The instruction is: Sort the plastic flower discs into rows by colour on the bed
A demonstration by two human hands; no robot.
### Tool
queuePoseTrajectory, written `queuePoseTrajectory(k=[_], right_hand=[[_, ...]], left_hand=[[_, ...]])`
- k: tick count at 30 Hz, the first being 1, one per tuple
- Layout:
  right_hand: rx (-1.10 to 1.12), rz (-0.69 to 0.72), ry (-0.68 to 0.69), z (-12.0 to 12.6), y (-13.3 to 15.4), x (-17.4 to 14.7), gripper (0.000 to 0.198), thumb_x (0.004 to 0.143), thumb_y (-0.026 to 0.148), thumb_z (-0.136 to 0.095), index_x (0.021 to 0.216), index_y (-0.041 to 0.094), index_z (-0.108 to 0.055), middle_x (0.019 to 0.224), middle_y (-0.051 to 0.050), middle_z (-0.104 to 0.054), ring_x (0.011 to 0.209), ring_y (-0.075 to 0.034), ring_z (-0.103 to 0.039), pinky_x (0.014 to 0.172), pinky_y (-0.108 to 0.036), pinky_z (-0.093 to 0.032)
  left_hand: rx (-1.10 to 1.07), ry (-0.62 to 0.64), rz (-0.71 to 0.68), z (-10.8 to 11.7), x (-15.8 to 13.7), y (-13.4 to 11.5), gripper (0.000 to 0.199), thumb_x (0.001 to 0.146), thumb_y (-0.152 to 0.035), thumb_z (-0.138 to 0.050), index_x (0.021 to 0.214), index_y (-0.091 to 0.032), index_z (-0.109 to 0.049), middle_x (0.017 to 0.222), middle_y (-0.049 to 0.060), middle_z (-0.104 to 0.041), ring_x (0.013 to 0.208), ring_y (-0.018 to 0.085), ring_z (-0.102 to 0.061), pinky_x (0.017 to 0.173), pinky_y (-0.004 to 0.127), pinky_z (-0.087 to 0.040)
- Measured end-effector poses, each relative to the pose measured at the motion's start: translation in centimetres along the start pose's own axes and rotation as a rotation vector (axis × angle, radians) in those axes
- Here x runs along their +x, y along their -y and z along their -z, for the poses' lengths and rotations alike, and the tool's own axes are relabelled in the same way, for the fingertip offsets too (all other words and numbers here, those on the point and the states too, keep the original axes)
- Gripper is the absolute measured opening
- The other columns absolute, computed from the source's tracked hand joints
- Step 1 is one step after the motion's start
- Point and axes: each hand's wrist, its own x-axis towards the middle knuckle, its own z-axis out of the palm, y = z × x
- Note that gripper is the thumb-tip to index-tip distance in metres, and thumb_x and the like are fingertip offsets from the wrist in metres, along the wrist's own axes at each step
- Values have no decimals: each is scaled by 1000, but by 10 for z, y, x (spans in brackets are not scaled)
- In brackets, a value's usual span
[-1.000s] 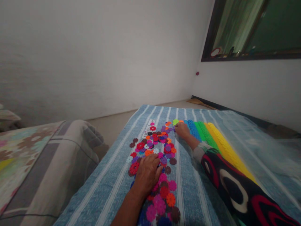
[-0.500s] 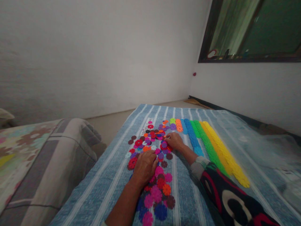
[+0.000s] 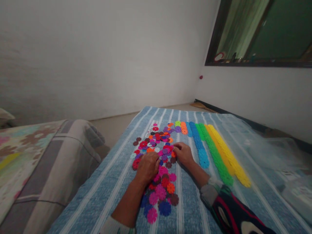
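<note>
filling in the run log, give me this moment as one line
left hand: on mixed flower pieces | right hand: at their right edge | colour rows: right of pieces | surface: striped cloth

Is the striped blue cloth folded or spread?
Spread: the cloth lies flat, white stripes running toward its far edge, flower pieces resting on top.

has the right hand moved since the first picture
Yes: the right hand has come nearer the camera, away from the lime-green flowers it was beside.
</note>
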Motion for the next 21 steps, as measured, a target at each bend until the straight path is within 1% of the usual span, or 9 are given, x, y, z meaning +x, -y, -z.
queuePoseTrajectory(k=[1,3,5,8,11,13,17,21], right_hand=[[-28,-2,-19,0,1,-2,21,78,22,-55,84,17,-75,83,-6,-71,80,-19,-65,76,-29,-49],[-63,10,-11,-2,5,-6,22,76,20,-55,87,16,-74,86,-7,-70,81,-19,-64,77,-30,-49],[-58,45,35,-3,9,-11,24,75,17,-55,90,16,-74,89,-7,-69,84,-19,-64,80,-30,-49],[11,96,99,-5,14,-19,24,74,14,-54,88,18,-73,91,-6,-70,87,-19,-64,83,-31,-49],[118,65,120,-4,15,-25,24,74,16,-53,86,20,-74,88,-4,-71,82,-18,-65,79,-30,-51],[172,46,102,-2,13,-27,23,75,18,-53,84,20,-74,86,-3,-72,80,-18,-66,79,-31,-52],[195,-4,46,-1,10,-25,22,74,21,-53,80,19,-74,83,-4,-72,78,-18,-66,78,-31,-53],[220,-19,54,-4,12,-27,21,73,22,-54,79,19,-74,81,-4,-72,77,-18,-66,76,-31,-53]], left_hand=[[-1,0,3,0,0,0,19,90,-20,-44,88,-16,-63,96,12,-68,94,24,-61,89,39,-46],[4,0,16,0,0,1,20,90,-19,-43,87,-16,-63,95,12,-68,93,23,-61,88,38,-46],[10,-3,38,0,0,1,20,89,-19,-43,87,-16,-63,95,12,-68,94,24,-61,88,37,-45],[8,-11,51,1,0,1,20,89,-18,-44,88,-17,-63,95,11,-68,95,23,-60,88,37,-45],[7,-15,45,2,-1,1,20,88,-17,-44,86,-16,-63,92,11,-68,93,24,-60,87,37,-45],[8,-19,40,3,-1,0,20,88,-17,-43,83,-17,-63,90,10,-67,91,23,-60,86,37,-45],[11,-15,40,4,-1,0,22,90,-20,-43,79,-18,-61,87,8,-66,89,21,-60,85,35,-45],[17,-12,53,4,0,1,23,92,-21,-41,82,-17,-62,90,9,-67,91,21,-60,86,35,-45]])
